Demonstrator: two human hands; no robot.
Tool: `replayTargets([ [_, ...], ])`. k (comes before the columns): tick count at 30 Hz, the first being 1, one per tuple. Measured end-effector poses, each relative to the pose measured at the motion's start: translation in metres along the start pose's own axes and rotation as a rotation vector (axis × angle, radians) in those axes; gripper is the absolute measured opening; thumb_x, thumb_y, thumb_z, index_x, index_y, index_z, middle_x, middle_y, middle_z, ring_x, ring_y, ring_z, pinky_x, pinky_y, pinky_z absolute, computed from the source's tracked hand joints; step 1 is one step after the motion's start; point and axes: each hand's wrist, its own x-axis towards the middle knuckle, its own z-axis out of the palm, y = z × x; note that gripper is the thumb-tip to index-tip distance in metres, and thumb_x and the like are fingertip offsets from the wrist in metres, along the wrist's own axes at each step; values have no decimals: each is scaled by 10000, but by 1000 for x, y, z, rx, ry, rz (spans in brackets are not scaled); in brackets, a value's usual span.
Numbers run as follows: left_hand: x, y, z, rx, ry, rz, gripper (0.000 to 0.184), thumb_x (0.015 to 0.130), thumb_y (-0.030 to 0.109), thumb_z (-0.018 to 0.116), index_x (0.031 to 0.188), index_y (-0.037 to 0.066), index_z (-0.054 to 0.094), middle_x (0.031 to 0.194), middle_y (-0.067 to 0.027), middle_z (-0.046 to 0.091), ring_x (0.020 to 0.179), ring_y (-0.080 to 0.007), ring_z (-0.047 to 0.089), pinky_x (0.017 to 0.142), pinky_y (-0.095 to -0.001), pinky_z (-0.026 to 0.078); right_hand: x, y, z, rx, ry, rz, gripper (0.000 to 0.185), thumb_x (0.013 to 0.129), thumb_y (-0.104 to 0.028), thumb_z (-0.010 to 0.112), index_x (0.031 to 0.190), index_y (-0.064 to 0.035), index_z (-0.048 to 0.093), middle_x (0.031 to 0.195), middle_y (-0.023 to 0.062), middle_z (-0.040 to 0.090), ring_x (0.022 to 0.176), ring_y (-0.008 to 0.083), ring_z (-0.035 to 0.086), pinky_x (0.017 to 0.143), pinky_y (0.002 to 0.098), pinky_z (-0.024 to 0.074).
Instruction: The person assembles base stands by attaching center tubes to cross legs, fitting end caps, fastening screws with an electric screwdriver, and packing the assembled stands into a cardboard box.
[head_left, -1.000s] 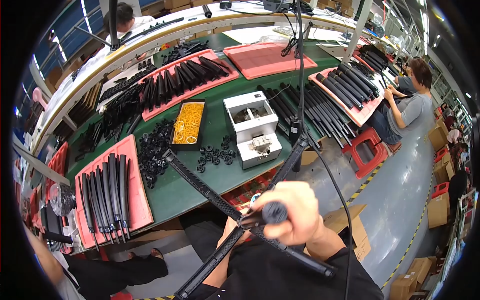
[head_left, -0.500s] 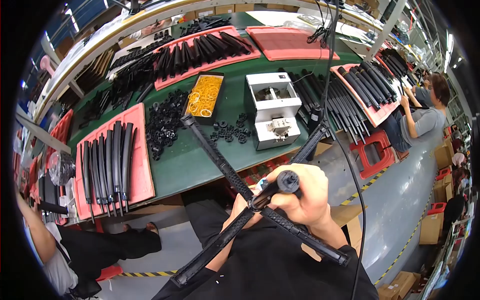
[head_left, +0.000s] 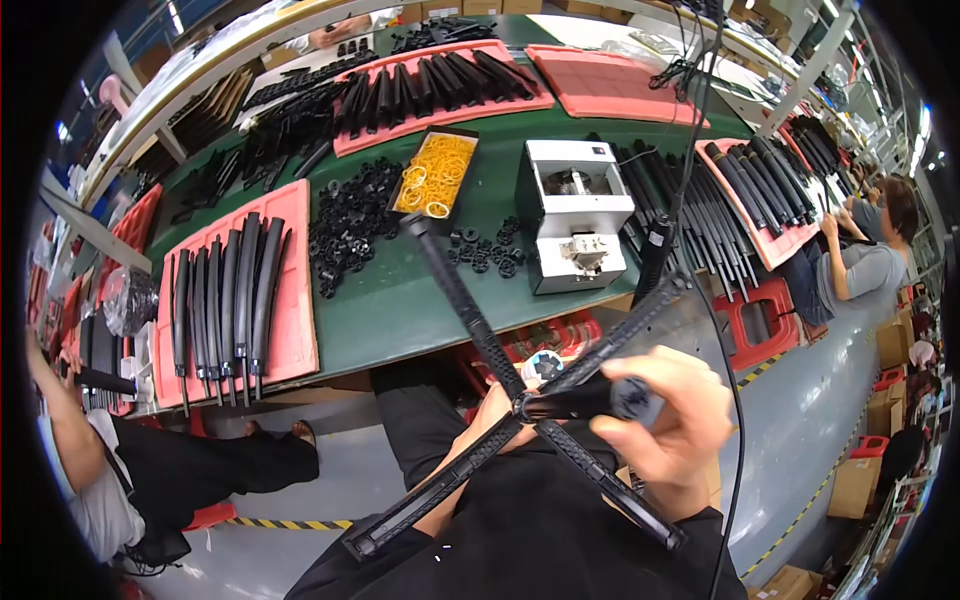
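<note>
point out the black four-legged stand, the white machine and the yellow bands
black four-legged stand (head_left: 521, 407): head view, on the hub where its legs meet
white machine (head_left: 583, 217): head view, on its white casing
yellow bands (head_left: 441, 170): head view, mid-pile

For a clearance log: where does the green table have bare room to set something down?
Bare along the front of the green table, between the left pink tray and white machine; the black stand partly overlaps it in view. A narrower gap lies between the yellow-band box and machine. Crowded: heaped black parts; black rods right of the machine.
</note>
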Motion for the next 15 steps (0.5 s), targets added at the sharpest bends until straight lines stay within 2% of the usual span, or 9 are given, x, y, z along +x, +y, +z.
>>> replayTargets([
  [5,3,-11,-2,121,-50,110,292,799,164,814,998,7,668,1017,-124,698,817,-316,643,754,-408,520,-14,5,8,-6,100,-5,410,687,-134,880,1038,4,719,833,89,718,600,189,570,559,282,458],
  [10,-7,-38,-5,258,-113,78,258,788,143,792,921,10,615,906,-126,644,749,-313,588,702,-423,496,-30,-5,-6,119,226,20,401,678,-138,878,1020,2,721,817,101,701,590,198,552,565,288,454],
  [15,-1,-20,6,235,26,237,225,770,114,760,855,22,573,795,-117,571,671,-307,522,654,-420,465,-20,-2,1,-88,98,32,403,676,-147,879,1022,-8,725,789,105,684,576,195,526,577,294,452],
])
